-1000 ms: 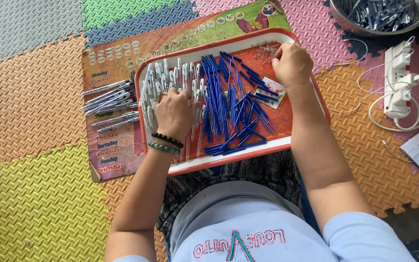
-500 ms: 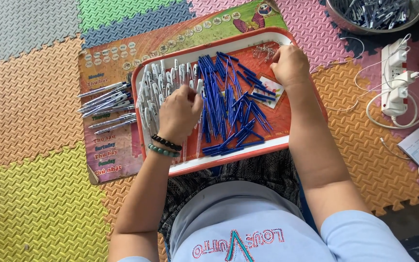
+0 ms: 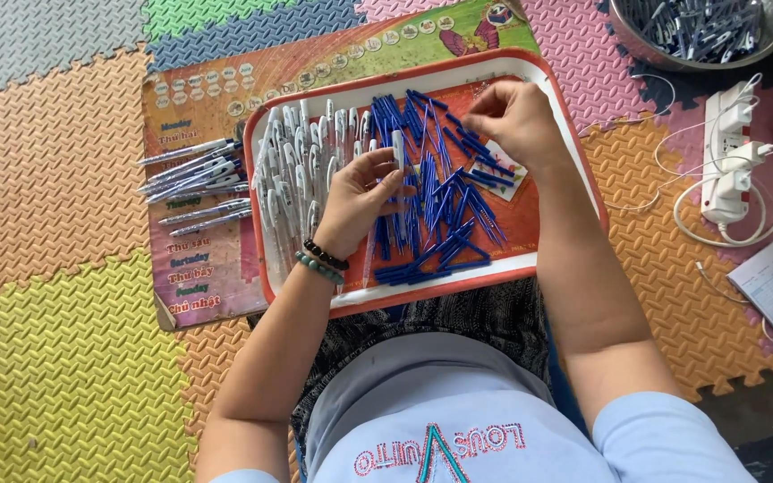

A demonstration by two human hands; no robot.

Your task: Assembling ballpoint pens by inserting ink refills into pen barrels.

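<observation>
While the right hand (image 3: 516,116) has shifted inward to pinch at the blue plastic pen parts (image 3: 445,210), the left hand (image 3: 360,201) has lifted one white pen barrel (image 3: 397,152), fingers closed around it, over the red plastic tray (image 3: 574,161); assembly seems under way.

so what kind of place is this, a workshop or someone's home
Most likely a home floor used for piecework, not a workshop. The person sits on coloured foam puzzle mats with a red tray of pen parts in front of them, and a white power strip lies beside a metal bowl.
</observation>
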